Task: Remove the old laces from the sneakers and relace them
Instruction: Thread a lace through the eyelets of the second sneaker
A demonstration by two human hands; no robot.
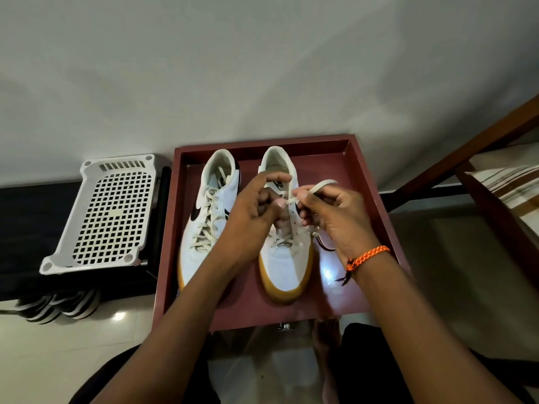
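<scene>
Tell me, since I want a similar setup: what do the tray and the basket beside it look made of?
Tray: probably painted or lacquered wood, maroon with a soft sheen and square-cut walls. Basket: looks like moulded white plastic, matte, with a regular grid of holes.

Pale wall (262,68), glossy tiled floor (73,345), wooden frame (466,153)

Two sneakers stand side by side in a tray (361,158): left sneaker (204,228), right sneaker (287,266). A perforated basket (108,214) lies left of the tray. Both hands (250,217) (335,217) hover over the right sneaker.
</scene>
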